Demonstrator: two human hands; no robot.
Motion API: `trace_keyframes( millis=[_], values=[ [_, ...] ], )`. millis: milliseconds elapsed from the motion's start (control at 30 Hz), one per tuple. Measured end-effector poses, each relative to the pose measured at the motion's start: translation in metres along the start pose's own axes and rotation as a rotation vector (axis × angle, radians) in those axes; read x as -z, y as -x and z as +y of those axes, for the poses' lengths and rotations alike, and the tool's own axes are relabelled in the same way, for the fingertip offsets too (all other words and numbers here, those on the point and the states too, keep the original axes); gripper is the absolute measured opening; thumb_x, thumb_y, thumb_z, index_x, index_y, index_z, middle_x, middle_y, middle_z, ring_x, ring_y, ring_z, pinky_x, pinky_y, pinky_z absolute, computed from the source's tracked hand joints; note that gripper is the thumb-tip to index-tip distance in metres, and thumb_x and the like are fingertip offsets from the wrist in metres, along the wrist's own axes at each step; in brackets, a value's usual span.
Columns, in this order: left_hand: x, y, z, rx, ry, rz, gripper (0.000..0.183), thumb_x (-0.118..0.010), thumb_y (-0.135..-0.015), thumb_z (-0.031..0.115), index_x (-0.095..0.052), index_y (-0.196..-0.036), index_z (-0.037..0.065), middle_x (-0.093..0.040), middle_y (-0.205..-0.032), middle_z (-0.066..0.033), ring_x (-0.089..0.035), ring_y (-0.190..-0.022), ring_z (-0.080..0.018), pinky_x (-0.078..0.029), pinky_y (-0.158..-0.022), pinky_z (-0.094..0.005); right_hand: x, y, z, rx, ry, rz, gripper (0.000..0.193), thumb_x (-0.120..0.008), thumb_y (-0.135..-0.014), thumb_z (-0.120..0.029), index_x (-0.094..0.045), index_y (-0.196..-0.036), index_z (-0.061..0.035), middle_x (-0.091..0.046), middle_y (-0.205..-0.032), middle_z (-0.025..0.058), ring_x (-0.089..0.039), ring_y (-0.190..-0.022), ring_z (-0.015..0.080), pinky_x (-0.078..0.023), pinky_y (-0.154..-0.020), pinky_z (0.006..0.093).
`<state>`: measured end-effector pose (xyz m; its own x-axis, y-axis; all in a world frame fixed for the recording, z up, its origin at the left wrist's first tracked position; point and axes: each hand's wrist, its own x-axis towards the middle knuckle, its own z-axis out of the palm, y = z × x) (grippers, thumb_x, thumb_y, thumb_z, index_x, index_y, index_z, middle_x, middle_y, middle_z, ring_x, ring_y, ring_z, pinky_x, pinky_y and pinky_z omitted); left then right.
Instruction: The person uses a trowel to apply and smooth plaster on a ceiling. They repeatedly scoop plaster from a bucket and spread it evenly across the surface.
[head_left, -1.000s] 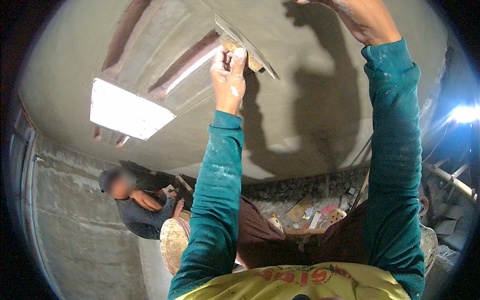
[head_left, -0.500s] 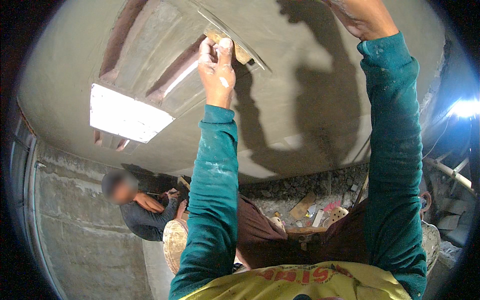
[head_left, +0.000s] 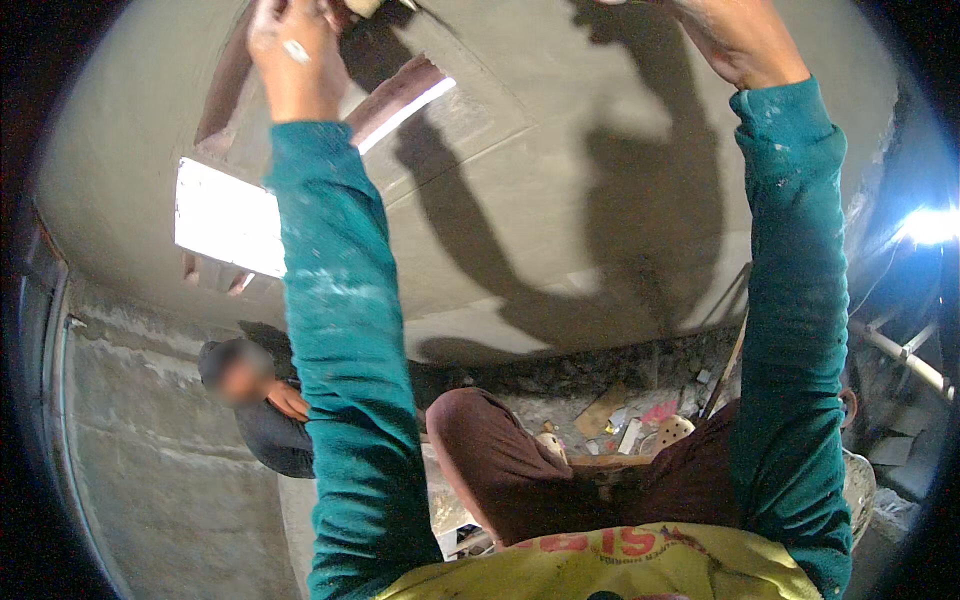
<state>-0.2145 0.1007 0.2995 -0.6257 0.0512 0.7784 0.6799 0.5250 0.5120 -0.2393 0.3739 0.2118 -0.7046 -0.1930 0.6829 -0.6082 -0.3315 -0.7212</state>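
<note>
My left hand (head_left: 297, 55), smudged with pale plaster, is raised at the top of the view beside the recessed openings in the grey plastered wall. It is closed on a plastering trowel, whose yellowish handle (head_left: 362, 6) just shows at the upper edge; most of the blade is out of the picture. Slight blur covers the fingers. My right hand (head_left: 745, 45) is lifted high at the upper right, near the same wall (head_left: 520, 60). Its fingers run past the top edge, so what they do is hidden.
A bright rectangular opening (head_left: 230, 217) lies left of my left forearm. At lower left another person (head_left: 270, 430) in dark clothes sits low by a rough wall. Rubble (head_left: 560, 385) lies along the wall's foot. A bright lamp (head_left: 930, 225) and pale poles (head_left: 900, 355) stand at right.
My left hand has moved left and upward with the trowel, carrying it from between the openings and the bare wall toward the top edge. My right arm has barely shifted.
</note>
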Motion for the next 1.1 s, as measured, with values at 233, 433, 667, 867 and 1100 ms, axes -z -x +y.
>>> trace_keyframes(
  millis=[233,433,667,867,1100],
  values=[
    [0.041,-0.039,0.041,-0.212,0.08,-0.037,0.075,-0.061,-0.101,0.048,-0.04,-0.151,-0.003,-0.056,-0.138,-0.0211,-0.055,-0.129,-0.0305,-0.047,-0.11,-0.0435,-0.016,0.0,-0.003,-0.136,0.05,0.081,0.03,-0.058,-0.105,-0.026,-0.067,-0.113,0.0019,-0.069,-0.093,0.0086,-0.067,-0.078,0.0161,-0.06,-0.07,0.0336],
    [0.01,0.101,-0.003,-0.06,-0.173,0.198,0.024,-0.071,-0.097,0.017,-0.061,-0.112,0.001,-0.064,-0.097,-0.002,-0.059,-0.087,-0.0101,-0.049,-0.079,-0.0255,-0.011,-0.004,0.011,-0.149,0.008,0.098,0.028,-0.06,-0.104,-0.024,-0.067,-0.11,0.0019,-0.071,-0.092,0.01,-0.07,-0.078,0.0184,-0.063,-0.072,0.037],
    [-0.021,0.232,-0.07,0.577,0.783,0.152,0.03,-0.065,-0.1,0.012,-0.053,-0.127,0.006,-0.065,-0.114,-0.004,-0.064,-0.103,-0.0153,-0.052,-0.09,-0.0328,-0.008,-0.009,0.073,-0.202,0.207,-0.253,0.035,-0.059,-0.104,-0.033,-0.07,-0.121,-0.0041,-0.074,-0.105,-0.0008,-0.063,-0.082,0.005,-0.05,-0.076,0.0222],
    [-0.015,0.243,-0.054,0.653,1.202,0.057,0.04,-0.062,-0.103,0.014,-0.046,-0.139,0.007,-0.062,-0.131,-0.008,-0.062,-0.121,-0.0205,-0.052,-0.103,-0.0395,-0.02,0.08,0.15,-0.793,-0.027,-0.596,0.03,-0.061,-0.104,-0.025,-0.068,-0.123,-0.003,-0.075,-0.099,0.0038,-0.069,-0.085,0.0094,-0.057,-0.077,0.0258],
    [-0.021,0.27,-0.073,0.708,1.361,-0.102,0.038,-0.061,-0.104,0.017,-0.051,-0.139,0.008,-0.065,-0.127,-0.0072,-0.063,-0.117,-0.019,-0.053,-0.098,-0.0373,-0.05,0.189,0.177,-1.156,-0.521,-0.55,0.046,-0.067,-0.1,-0.022,-0.056,-0.139,-0.0008,-0.066,-0.131,0.0126,-0.065,-0.119,0.0218,-0.052,-0.104,0.0346]
  ],
)
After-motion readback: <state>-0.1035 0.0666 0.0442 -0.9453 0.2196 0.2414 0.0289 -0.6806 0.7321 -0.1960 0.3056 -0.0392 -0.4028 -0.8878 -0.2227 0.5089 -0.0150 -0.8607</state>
